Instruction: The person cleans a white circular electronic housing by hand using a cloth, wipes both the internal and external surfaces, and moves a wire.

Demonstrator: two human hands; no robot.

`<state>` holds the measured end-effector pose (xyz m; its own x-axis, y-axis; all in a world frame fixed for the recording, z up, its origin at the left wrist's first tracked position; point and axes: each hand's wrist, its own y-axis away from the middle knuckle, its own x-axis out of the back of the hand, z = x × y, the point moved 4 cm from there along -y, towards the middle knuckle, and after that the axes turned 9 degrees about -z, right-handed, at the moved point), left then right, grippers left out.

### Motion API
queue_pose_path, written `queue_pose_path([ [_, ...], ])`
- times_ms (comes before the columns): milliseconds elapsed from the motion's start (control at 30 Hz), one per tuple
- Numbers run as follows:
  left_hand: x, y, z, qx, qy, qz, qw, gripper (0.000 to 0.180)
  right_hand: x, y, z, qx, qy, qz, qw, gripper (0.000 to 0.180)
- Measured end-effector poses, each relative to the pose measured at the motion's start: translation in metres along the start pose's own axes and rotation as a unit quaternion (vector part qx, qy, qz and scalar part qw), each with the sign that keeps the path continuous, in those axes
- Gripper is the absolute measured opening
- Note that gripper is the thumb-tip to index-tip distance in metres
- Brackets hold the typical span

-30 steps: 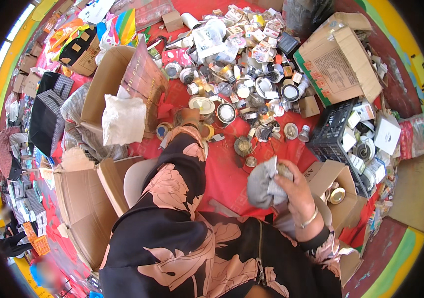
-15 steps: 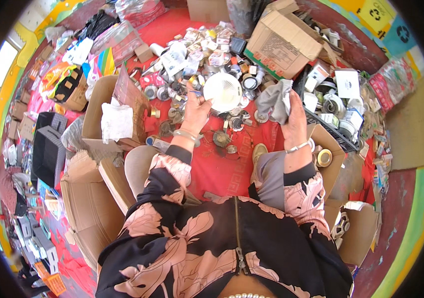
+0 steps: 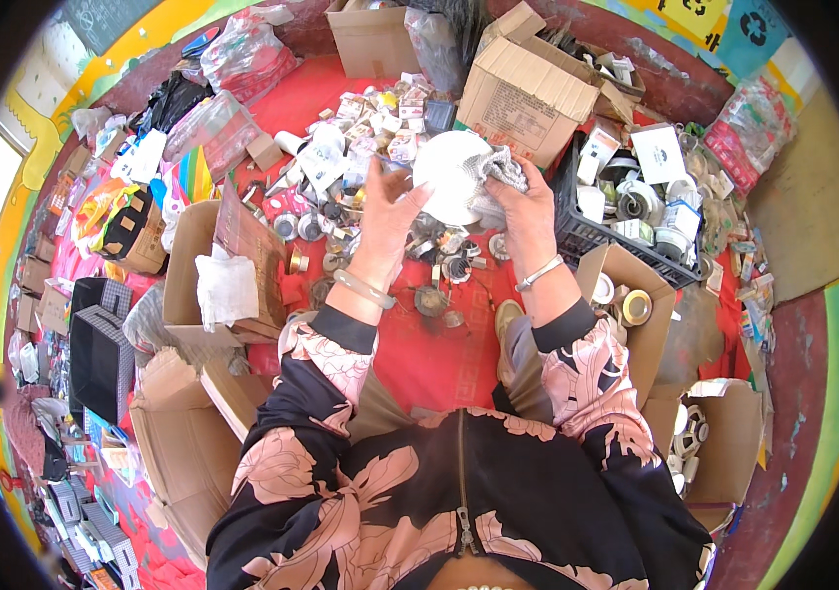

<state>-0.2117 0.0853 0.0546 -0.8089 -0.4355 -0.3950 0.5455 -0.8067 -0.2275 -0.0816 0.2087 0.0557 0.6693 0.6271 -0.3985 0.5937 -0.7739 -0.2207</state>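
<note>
A white round disc (image 3: 445, 179), smooth on the face I see, is up in front of me above a heap of small parts. My left hand (image 3: 386, 218) grips its left edge, with the thumb along the rim. A grey-white cloth (image 3: 501, 175) is bunched in my right hand (image 3: 531, 218) and pressed against the disc's right side. My right fingertips are partly hidden behind the cloth. Below my hands, loose round metal and glass-like parts (image 3: 431, 298) lie on the red floor covering (image 3: 410, 354).
Small boxes and fittings (image 3: 380, 123) are heaped ahead. A black crate (image 3: 660, 265) of white fittings stands right, beside an open carton (image 3: 641, 339) holding round parts. On the left is a carton (image 3: 183, 251) with a white cloth (image 3: 227, 287) over its edge. A large carton (image 3: 528, 98) stands behind the heap.
My right hand has brought the cloth left onto the disc; they were apart before. The disc's ribbed face no longer shows, and a smooth one does.
</note>
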Motion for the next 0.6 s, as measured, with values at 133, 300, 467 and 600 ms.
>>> queue_pose_path([
  [133, -0.010, -0.005, -0.012, 0.007, 0.177, -0.122, 0.977, 0.081, -0.017, -0.004, 0.020, -0.032, -0.085, 0.020, 0.996, 0.037],
  [300, -0.003, -0.009, -0.013, 0.005, 0.120, -0.122, 0.985, 0.071, -0.011, -0.006, 0.027, -0.038, 0.018, 0.006, 0.999, 0.030],
  [467, 0.011, -0.010, -0.024, 0.035, 0.256, -0.095, 0.962, 0.075, 0.013, -0.024, 0.010, 0.005, 0.226, 0.040, 0.973, 0.028],
  [600, 0.021, -0.008, -0.028, 0.041, 0.295, -0.095, 0.950, 0.078, 0.031, -0.027, -0.030, 0.041, 0.070, 0.114, 0.990, 0.028],
])
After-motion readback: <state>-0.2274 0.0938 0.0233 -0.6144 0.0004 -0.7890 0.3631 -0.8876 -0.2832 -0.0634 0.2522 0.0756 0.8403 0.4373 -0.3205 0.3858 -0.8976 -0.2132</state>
